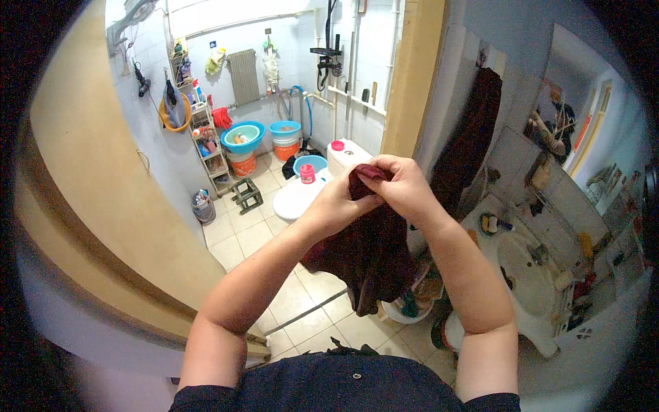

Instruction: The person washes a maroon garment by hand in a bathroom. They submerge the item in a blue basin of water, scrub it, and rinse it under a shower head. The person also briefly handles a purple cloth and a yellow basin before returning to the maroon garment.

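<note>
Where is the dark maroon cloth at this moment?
In the head view, the dark maroon cloth hangs at the centre, gripped at its top by the left hand and right hand, in front of the white toilet.

We get one head-worn fisheye view, looking steeply down from close above our raised forearms, facing into a tiled bathroom through the doorway, edges bending toward the rim.

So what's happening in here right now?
A person stands at a bathroom doorway holding up a dark maroon cloth. The left hand and right hand both pinch its top edge close together, and the rest hangs down between the forearms. To the right is a white washbasin; ahead are a white toilet and blue basins on the tiled floor.
</note>
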Demonstrator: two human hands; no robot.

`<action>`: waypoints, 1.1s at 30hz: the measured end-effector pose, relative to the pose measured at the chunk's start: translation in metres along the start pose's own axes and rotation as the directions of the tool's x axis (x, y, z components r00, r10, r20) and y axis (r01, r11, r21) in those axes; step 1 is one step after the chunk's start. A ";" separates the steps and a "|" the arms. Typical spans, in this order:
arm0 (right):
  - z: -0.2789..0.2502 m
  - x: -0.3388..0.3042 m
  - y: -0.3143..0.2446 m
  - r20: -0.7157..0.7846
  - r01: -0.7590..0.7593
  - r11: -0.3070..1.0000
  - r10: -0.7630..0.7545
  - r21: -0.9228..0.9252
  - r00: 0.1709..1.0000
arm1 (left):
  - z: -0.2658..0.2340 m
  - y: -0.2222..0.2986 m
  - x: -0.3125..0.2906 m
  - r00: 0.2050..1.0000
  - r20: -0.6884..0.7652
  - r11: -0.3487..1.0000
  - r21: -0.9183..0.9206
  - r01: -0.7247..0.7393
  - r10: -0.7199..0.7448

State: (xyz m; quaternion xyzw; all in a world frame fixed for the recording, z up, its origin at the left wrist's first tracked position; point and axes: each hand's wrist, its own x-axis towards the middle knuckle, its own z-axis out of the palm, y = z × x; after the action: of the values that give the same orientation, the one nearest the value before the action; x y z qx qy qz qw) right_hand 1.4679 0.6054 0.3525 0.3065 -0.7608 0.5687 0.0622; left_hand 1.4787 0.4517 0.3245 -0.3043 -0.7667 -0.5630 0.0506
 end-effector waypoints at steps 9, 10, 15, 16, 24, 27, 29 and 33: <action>0.036 -0.097 0.120 -0.092 0.018 0.978 -0.038 -0.206 0.995 | -0.007 -0.011 0.002 0.976 -0.218 0.996 -0.093 -0.009 -0.012; 0.045 -0.105 0.135 -0.118 -0.026 0.966 -0.004 -0.257 0.993 | -0.006 -0.010 0.004 0.977 -0.212 0.994 -0.106 -0.016 -0.007; 0.056 -0.108 0.166 -0.152 -0.147 0.950 0.194 0.274 0.969 | -0.031 -0.012 -0.007 0.965 -0.260 0.995 -0.095 -0.040 0.014; 0.047 -0.106 0.166 -0.198 -0.079 0.963 0.132 0.257 0.971 | -0.042 -0.008 -0.009 0.963 -0.266 0.998 -0.054 0.034 -0.047; -0.010 -0.077 0.104 -0.439 0.011 0.999 0.013 0.051 0.899 | -0.102 -0.011 -0.046 0.954 -0.170 0.946 -0.254 0.199 -0.246; -0.029 -0.077 0.090 -0.433 0.016 0.977 -0.108 -0.212 0.895 | -0.105 -0.023 -0.055 0.959 -0.134 0.949 -0.229 0.216 -0.250; -0.039 -0.080 0.081 -0.428 0.000 0.968 -0.111 -0.252 0.897 | -0.099 -0.025 -0.055 0.953 -0.183 0.940 -0.288 0.184 -0.243; -0.043 -0.084 0.046 -0.390 -0.037 0.949 -0.093 -0.312 0.916 | -0.095 -0.040 -0.048 0.938 -0.255 0.943 -0.296 0.154 -0.233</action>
State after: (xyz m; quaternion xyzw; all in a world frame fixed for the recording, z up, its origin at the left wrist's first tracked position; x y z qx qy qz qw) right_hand 1.4995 0.6851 0.2918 0.1808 -0.8079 0.4903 0.2724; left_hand 1.4714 0.3399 0.3054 -0.1460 -0.6932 -0.7030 0.0628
